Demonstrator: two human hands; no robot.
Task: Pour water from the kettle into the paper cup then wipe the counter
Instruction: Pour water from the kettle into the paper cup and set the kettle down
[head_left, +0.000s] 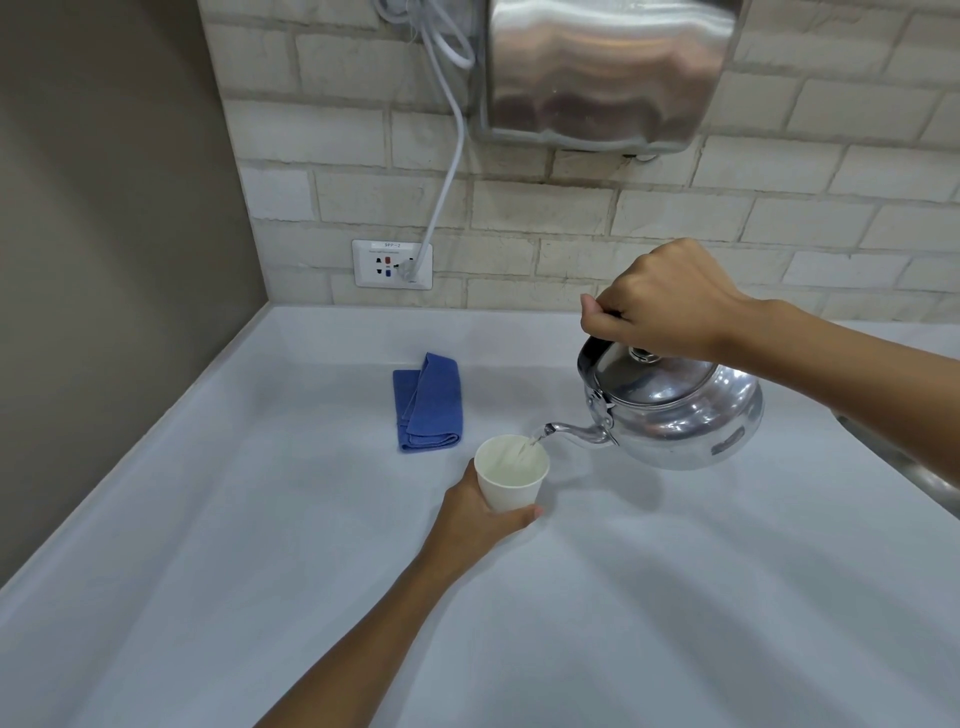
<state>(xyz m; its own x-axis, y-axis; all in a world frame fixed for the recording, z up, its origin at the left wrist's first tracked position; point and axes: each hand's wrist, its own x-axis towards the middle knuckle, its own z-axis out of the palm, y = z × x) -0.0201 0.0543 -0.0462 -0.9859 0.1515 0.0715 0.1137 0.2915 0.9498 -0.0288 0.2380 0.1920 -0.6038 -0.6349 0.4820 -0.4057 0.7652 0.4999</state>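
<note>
From the head camera, the right hand (670, 301) is gripping the handle of one metal kettle (675, 410), tilting it above the white counter (623, 597) so water is running from the spout into one paper cup (511, 473). The left hand (478, 514) is wrapping around that cup, which is standing on the counter. One folded blue cloth (430, 402) is lying just behind the cup. The wall socket (392, 264) is showing a label reading "SPP-2"; its smaller print is too small to read.

A single head-worn wide-angle view looks forward and steeply down from close above the worktop (571, 623), facing the brick wall (727, 218) at its far edge, with both forearms reaching in from below.
</note>
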